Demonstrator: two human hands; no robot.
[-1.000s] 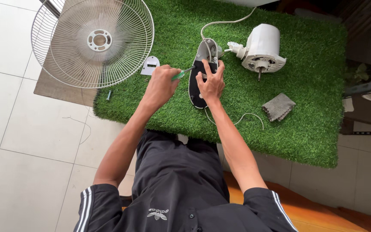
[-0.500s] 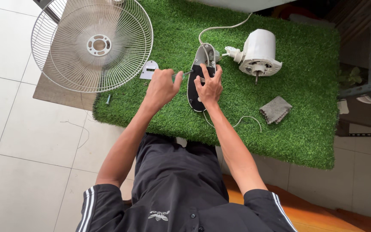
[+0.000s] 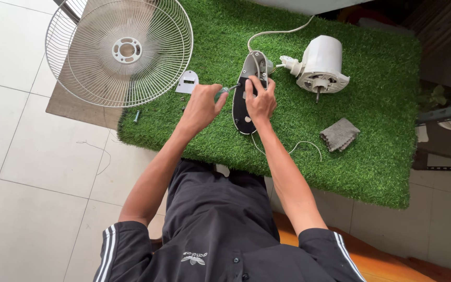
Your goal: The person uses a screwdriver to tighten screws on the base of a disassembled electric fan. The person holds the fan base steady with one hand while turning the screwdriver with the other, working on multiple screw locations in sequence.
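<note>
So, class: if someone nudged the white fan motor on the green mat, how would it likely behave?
The motor probably feels heavy for its size, being a solid rounded housing. It lies on its curved side, so it might roll, though the mat would likely damp that. Its cord looks floppy and would probably drag along.

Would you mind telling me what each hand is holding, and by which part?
The left hand grips a screwdriver by its handle. The right hand presses on the upper middle of the dark oval fan housing.
</note>
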